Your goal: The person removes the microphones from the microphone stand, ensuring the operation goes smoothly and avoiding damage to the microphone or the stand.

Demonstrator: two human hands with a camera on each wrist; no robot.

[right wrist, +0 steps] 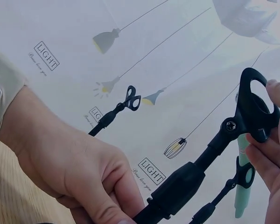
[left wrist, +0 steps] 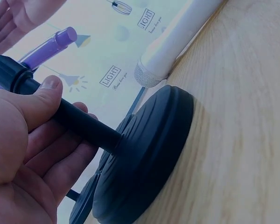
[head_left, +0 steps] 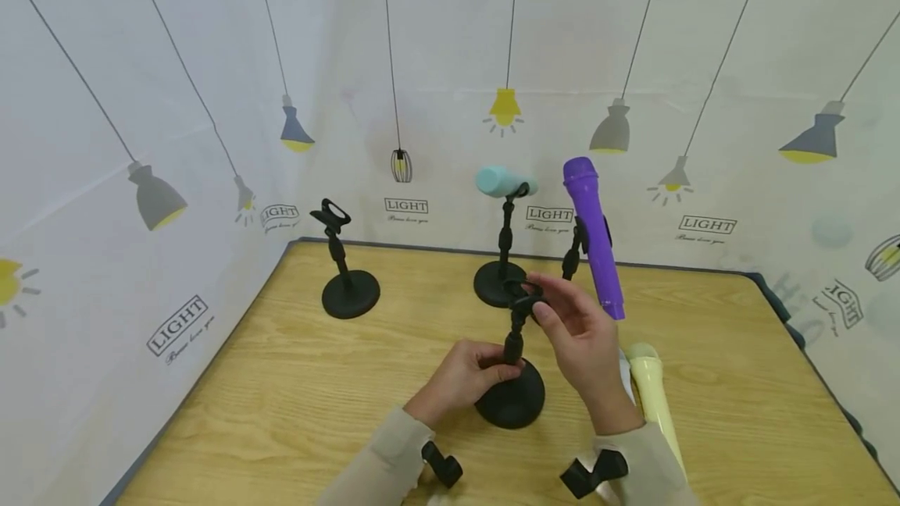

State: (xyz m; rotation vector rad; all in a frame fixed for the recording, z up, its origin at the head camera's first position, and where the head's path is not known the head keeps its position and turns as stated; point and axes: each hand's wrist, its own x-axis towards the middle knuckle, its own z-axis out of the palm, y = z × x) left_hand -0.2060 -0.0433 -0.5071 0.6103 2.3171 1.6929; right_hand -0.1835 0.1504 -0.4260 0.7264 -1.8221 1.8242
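A black desktop microphone stand (head_left: pixel 512 404) with a round base stands on the table between my hands. My left hand (head_left: pixel 460 375) grips its pole (left wrist: pixel 86 120) just above the base, thumb on one side and fingers on the other. Up top, my right hand (head_left: pixel 583 338) pinches the stand's microphone clip (right wrist: pixel 254 112), which holds no microphone. Just right of the right wrist lies a pale yellow microphone (head_left: pixel 654 389). Beside it a white microphone (left wrist: pixel 170 51) shows in the left wrist view, largely hidden by my right hand in the head view.
Behind my hands, a teal microphone (head_left: pixel 495 182) sits in one stand (head_left: pixel 504 240) and a purple microphone (head_left: pixel 594 240) leans in another. A further black stand (head_left: pixel 351 293) with a bare clip is at the back left. Printed cloth walls (head_left: pixel 450 37) enclose the wooden table (head_left: pixel 281 404).
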